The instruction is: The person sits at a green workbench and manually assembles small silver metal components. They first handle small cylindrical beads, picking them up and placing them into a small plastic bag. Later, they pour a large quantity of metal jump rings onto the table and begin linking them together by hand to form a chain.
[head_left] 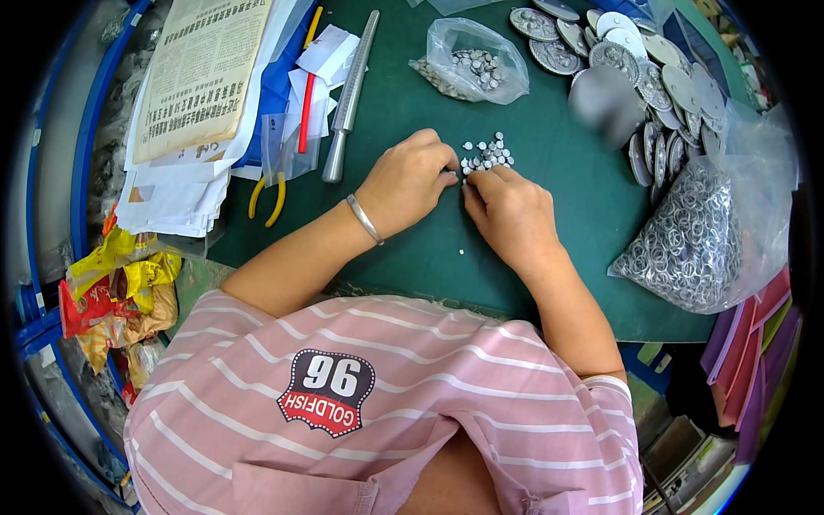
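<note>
Small silver metal pieces lie in a loose heap on the green tabletop, between and just beyond my two hands. My left hand, with a silver bangle at its wrist, rests left of the heap. Its fingers are curled and thumb and forefinger come together; what they pinch, if anything, is too small to make out. At the heap's near edge is my right hand, its fingers bent together and touching the pieces. Its fingertips are partly hidden. One stray piece lies nearer to me.
A clear bag of similar pieces stands beyond the heap. Many embossed metal discs pile up far right, above a bag of metal rings. Leftward lie a tapered metal rod, yellow-handled pliers, a red pencil and papers.
</note>
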Demonstrator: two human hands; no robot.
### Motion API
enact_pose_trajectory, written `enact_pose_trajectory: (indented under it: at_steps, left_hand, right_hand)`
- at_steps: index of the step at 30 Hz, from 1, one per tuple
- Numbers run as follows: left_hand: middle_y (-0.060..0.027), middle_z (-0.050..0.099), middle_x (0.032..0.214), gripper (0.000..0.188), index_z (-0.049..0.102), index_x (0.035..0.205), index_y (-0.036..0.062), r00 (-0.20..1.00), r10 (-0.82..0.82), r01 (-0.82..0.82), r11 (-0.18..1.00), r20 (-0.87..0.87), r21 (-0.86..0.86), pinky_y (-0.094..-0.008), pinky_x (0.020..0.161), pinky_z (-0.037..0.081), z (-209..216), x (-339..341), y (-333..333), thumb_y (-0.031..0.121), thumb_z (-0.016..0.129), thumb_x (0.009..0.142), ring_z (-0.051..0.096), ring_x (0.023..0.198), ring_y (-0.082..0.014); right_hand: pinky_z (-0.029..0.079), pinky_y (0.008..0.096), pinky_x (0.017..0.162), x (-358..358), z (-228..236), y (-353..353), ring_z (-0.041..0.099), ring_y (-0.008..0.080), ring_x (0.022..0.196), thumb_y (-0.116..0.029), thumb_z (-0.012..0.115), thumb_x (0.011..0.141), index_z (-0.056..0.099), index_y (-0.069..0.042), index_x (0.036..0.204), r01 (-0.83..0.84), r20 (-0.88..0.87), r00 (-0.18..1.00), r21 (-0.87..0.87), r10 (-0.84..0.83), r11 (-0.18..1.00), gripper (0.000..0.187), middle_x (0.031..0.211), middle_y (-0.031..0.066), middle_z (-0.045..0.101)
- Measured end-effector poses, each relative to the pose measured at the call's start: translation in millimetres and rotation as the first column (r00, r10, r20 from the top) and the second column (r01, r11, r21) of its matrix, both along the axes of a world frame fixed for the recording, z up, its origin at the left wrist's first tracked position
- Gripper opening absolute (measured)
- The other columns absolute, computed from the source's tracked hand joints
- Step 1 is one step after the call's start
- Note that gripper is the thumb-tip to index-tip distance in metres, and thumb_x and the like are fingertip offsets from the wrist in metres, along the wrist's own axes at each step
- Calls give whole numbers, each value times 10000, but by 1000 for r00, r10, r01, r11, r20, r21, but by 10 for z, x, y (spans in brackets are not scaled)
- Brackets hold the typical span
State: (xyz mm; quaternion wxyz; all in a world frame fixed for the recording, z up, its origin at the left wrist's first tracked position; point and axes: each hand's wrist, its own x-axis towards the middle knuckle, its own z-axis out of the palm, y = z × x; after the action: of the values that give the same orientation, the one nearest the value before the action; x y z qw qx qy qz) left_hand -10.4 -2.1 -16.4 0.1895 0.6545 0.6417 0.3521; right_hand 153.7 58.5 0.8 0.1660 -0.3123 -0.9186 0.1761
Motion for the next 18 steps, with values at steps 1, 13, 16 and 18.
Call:
enact_pose_trajectory:
  at_steps: [1, 13, 16, 18]
  left_hand:
    - [-119, 541, 745, 134, 637, 852, 0, 1000, 0, 0, 1000, 2, 14, -344, 608, 467, -4, 1, -4, 12, 690, 729, 571, 663, -273]
    - [-63, 623, 906, 80, 613, 872, -1, 785, -81, 133, 990, 614, -39, -236, 707, 476, 141, 34, -181, -17, 665, 813, 584, 807, -118]
    - [-94, 620, 924, 69, 604, 881, -7, 701, -120, 162, 987, 703, 8, -247, 724, 481, 161, 59, -190, -39, 638, 829, 589, 821, -137]
    - [-111, 617, 930, 80, 593, 880, -1, 622, -143, 165, 985, 770, 49, -233, 681, 473, 140, 88, -200, -37, 640, 825, 576, 796, -125]
  right_hand:
    - [506, 389, 546, 7, -15, 4, 622, 284, 629, -140, 659, 775, 611, -49, 741, -3, -30, 1000, 4, 3, 1000, 109, 700, 93, 600]
    - [393, 288, 476, 231, 79, 3, 493, 166, 515, -24, 722, 737, 697, -58, 863, -135, -446, 895, -247, 11, 959, 132, 601, 57, 526]
    - [376, 273, 466, 255, 116, -6, 482, 143, 514, -23, 721, 738, 693, -52, 866, -165, -491, 871, -271, 12, 948, 134, 604, 45, 526]
    - [359, 254, 459, 297, 135, 2, 467, 116, 513, -12, 711, 740, 677, -34, 875, -225, -528, 849, -324, 22, 919, 140, 629, 32, 539]
